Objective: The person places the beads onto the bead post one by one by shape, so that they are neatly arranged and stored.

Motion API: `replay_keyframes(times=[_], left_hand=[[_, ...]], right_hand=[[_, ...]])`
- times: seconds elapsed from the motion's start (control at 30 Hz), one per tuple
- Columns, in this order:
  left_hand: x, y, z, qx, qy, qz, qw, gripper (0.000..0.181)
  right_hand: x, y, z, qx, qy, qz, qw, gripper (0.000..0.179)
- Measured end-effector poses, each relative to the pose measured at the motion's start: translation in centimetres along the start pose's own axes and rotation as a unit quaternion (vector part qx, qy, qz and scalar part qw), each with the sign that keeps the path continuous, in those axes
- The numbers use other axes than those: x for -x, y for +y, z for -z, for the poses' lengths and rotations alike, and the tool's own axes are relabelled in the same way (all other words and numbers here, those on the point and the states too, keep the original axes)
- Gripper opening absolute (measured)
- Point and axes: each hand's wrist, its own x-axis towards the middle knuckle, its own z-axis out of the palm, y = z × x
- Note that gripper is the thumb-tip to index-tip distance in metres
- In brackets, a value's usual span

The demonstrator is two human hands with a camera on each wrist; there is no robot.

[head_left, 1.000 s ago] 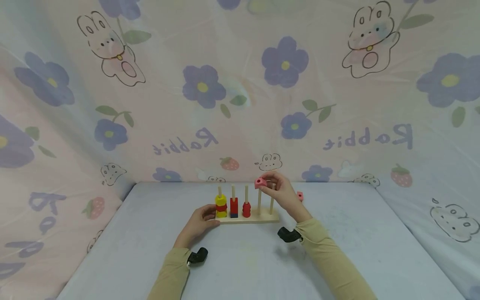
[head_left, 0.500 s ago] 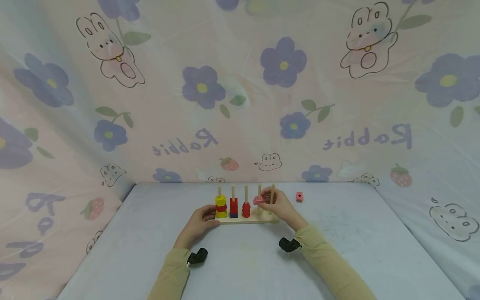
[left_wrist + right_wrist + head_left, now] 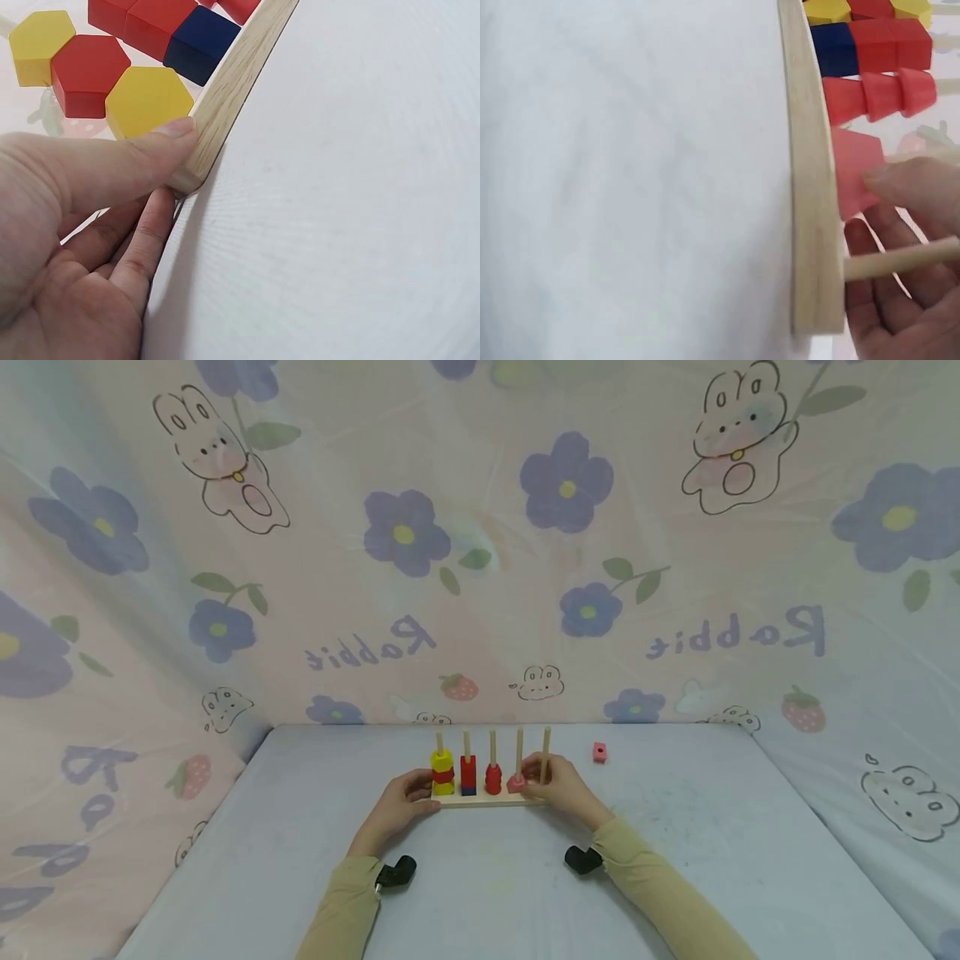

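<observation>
A wooden peg stand point(image 3: 487, 802) with several upright pegs stands on the table. My left hand point(image 3: 401, 803) grips its left end, the thumb on the edge of the base point(image 3: 225, 112) in the left wrist view. At the foot of the fourth peg sits a pink block point(image 3: 516, 784), slanted-sided in the right wrist view. My right hand point(image 3: 558, 787) pinches it, fingers behind the bare last peg point(image 3: 546, 756). The first peg carries yellow and red hexagon blocks point(image 3: 442, 772), the second red blocks over a navy one point(image 3: 468, 791), the third red rounded blocks point(image 3: 492, 779).
Another pink block point(image 3: 599, 752) with a hole lies on the table behind and to the right of the stand. A patterned curtain point(image 3: 480, 568) rises behind the table's back edge.
My right hand has brought the pink block from the top of the fourth peg down to the base. The left hand has stayed at the stand's end.
</observation>
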Motion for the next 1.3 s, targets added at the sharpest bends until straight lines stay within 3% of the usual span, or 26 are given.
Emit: replay_keyframes(times=[0.17, 0.3, 0.5, 0.67, 0.9, 1.13, 1.3], left_hand=[[0.0, 0.0, -0.1, 0.001, -0.001, -0.008, 1.0, 0.055], [0.0, -0.2, 0.1, -0.007, 0.0, -0.001, 1.0, 0.054], [0.0, -0.2, 0.3, 0.003, 0.005, 0.006, 1.0, 0.055], [0.1, 0.0, 0.4, 0.0, 0.008, 0.004, 1.0, 0.056], [0.3, 0.1, 0.4, -0.006, 0.0, -0.012, 0.9999, 0.057], [0.2, 0.3, 0.1, 0.006, 0.004, 0.015, 0.9999, 0.055], [0.2, 0.3, 0.0, 0.004, 0.006, 0.01, 0.9999, 0.056]], right_hand=[[0.7, -0.3, 2.1, -0.03, -0.011, 0.025, 0.9992, 0.03], [1.0, -0.2, 4.8, -0.039, 0.007, 0.043, 0.9983, 0.037], [1.4, 0.9, 8.9, -0.011, 0.07, 0.036, 0.9968, 0.04], [1.7, 1.8, 11.0, 0.031, 0.096, 0.008, 0.9949, 0.039], [1.8, 3.5, 11.8, 0.073, 0.11, -0.026, 0.9909, 0.04], [1.4, 4.9, 11.6, 0.092, 0.125, -0.072, 0.9852, 0.042], [1.0, 5.3, 11.0, 0.103, 0.145, -0.088, 0.9801, 0.043]])
